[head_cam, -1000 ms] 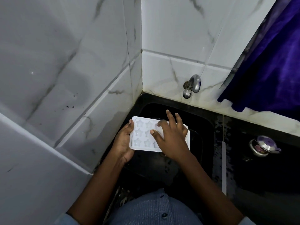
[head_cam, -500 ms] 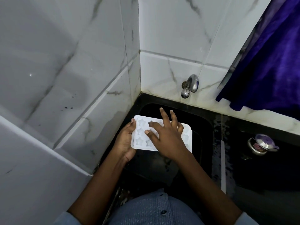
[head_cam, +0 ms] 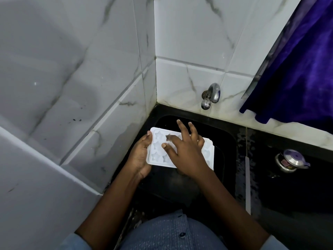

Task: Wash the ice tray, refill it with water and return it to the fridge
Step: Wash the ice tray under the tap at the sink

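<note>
The ice tray, white with star-shaped cavities, sits face up over the black sink, in the corner by the tiled wall. The left hand grips its left short edge, thumb over the rim. The right hand lies flat on top, its fingers spread and pressing on the cavities rather than pinching anything.

Compared with a second ago, we see the right hand has slid toward the tray's left end and its fingers have fanned wider, while the tray has stayed in the left hand's hold. We read this as rubbing along the cavities, so we judge the washing step is under way, with refilling and the fridge yet to come.

We cannot see the left fingers under the tray, and the right hand covers most of the tray's middle and right cavities. One fingertip near the upper cavities is blurred. We cannot tell whether the tray holds water or soap, and no stream shows below the tap. To the right, a steel lidded pot stands on the dark desk beneath a purple cloth.
</note>
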The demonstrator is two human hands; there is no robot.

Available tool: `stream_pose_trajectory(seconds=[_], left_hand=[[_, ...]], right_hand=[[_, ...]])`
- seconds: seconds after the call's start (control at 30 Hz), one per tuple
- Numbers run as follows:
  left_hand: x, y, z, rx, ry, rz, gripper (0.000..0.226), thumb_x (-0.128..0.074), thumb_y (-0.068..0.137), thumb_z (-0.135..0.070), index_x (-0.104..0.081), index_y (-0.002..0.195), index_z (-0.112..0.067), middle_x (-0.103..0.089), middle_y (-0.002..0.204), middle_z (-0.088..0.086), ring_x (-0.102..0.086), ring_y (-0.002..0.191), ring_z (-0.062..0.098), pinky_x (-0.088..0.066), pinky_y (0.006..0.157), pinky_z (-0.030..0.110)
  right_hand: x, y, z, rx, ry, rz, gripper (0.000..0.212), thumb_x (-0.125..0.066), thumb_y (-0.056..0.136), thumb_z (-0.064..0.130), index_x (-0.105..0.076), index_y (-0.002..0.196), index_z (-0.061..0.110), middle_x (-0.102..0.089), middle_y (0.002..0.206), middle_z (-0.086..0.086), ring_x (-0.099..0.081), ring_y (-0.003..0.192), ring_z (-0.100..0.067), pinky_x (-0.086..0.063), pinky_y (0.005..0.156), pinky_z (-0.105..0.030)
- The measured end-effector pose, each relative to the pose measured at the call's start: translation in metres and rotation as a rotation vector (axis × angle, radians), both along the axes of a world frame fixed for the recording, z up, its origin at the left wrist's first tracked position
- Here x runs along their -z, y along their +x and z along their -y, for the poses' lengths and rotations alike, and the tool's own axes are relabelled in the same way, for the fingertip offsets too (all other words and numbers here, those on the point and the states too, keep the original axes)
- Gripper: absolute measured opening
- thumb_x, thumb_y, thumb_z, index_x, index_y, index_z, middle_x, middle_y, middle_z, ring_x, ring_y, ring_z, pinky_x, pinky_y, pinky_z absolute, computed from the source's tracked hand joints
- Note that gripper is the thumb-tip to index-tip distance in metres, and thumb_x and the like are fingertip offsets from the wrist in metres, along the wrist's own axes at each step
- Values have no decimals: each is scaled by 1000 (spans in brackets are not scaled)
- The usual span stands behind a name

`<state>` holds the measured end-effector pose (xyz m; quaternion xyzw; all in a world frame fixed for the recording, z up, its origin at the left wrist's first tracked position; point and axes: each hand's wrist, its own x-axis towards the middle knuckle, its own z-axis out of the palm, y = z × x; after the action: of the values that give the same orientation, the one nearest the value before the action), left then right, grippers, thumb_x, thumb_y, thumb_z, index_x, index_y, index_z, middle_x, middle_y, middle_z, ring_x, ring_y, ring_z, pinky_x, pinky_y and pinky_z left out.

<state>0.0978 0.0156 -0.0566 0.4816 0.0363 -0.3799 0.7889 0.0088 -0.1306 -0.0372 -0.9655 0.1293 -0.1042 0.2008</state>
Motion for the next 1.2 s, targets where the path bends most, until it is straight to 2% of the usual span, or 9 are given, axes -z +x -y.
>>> stream_pose_trajectory(seconds=[0.07,0.2,0.33,0.47,0.63,0.73,0.9,1.03,1.2], left_hand=[[1,1,-1,-3,-2,1,64,-54,104,-54,-62,144,-5,-64,141,26,-59,133,47,-41,116,67],[2,0,-1,-5,-3,13,63,-55,103,-54,-63,142,-5,-65,139,26,-61,131,47,-41,115,68],[2,0,-2,-2,1,13,65,-54,103,-56,-62,143,-4,-64,141,26,-60,133,47,-42,116,66],[2,-2,-1,-13,-3,26,62,-54,103,-54,-64,140,-5,-65,140,26,-63,129,45,-46,112,63],[-3,-1,0,-20,7,19,64,-51,105,-54,-62,142,-3,-64,140,27,-59,133,48,-40,116,67],[-3,-1,0,-22,-4,15,64,-51,106,-53,-61,143,-2,-63,141,28,-58,134,49,-40,116,67],[-7,-1,2,-30,-11,7,65,-50,106,-52,-57,146,-1,-60,144,29,-53,139,49,-38,118,67],[-7,-1,2,-42,-16,-2,67,-55,104,-53,-58,146,-2,-61,144,28,-56,137,48,-39,118,67],[-8,0,2,-65,9,11,62,-51,104,-51,-62,142,-4,-66,139,25,-63,129,44,-46,113,62]], right_hand=[[-1,0,1,-9,-7,-59,45,-44,104,60,-62,138,38,-6,175,4,10,159,-28,-9,119,-54],[0,0,1,-6,31,35,41,-46,103,59,-69,128,36,-11,174,5,5,159,-26,-11,118,-54],[-2,1,2,-22,7,-89,46,-43,103,63,-60,140,41,-1,175,5,14,159,-27,-8,119,-53],[0,0,2,-20,16,28,41,-48,103,59,-69,129,37,-11,174,5,6,159,-25,-10,119,-53],[-1,3,3,-31,-5,-48,43,-47,103,61,-64,135,39,-8,175,3,9,159,-29,-9,119,-54],[2,4,3,-25,25,57,40,-49,103,58,-71,127,35,-16,173,5,3,159,-26,-11,119,-54],[3,9,4,-16,9,-4,41,-45,103,59,-67,132,39,-13,174,2,3,159,-30,-12,118,-54],[5,8,1,5,43,99,41,-46,102,57,-72,125,34,-22,171,3,-4,158,-27,-15,117,-53],[4,13,0,-2,37,-18,42,-47,103,59,-66,133,37,-14,174,2,3,159,-29,-14,118,-57]])
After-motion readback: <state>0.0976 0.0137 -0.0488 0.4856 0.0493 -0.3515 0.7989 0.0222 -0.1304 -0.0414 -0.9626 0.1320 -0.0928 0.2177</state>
